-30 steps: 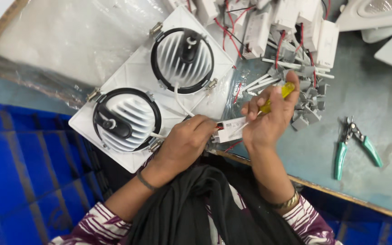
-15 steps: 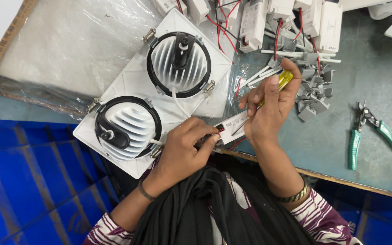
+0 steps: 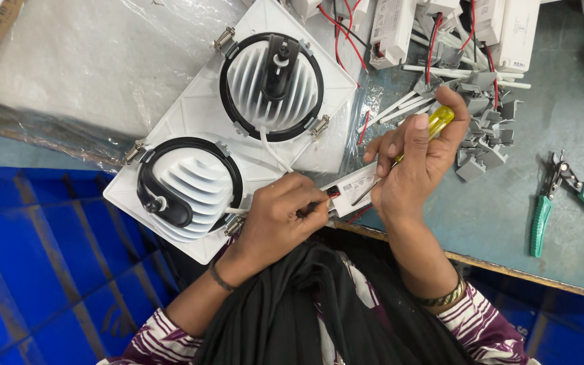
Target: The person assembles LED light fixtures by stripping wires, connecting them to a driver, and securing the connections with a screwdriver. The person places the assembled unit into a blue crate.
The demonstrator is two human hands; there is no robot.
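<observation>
Since half a second before, the hands had hardly shifted; the view had only slid a little, so that the pliers sat nearer the right edge and the screwdriver tip had come down onto the driver box.

The counter (image 3: 562, 122), grey-green and scuffed, carried everything. Largest on it was the white double lamp plate (image 3: 190, 135), lying face down and tilted, with two round finned lamps (image 3: 272, 84) set in black rings, the lower one overhanging the counter's edge. Beside it, to the upper left, lay a sheet of clear plastic (image 3: 82, 61). Below the counter stood a blue crate (image 3: 42, 257).

The left hand (image 3: 280, 215) was clenched on the near end of the small white driver box (image 3: 354, 188), fingertips pinching at its red-marked terminal, where a thin white wire from the upper lamp ran down. The right hand (image 3: 414, 162) grasped a yellow-handled screwdriver (image 3: 434, 123), its shaft slanting down to the box, just beside the left fingers.

Behind the right hand lay a heap of grey clips (image 3: 484, 128) and more white boxes (image 3: 508, 27) with red wires. Well apart to the right lay green-handled pliers (image 3: 569, 199).
</observation>
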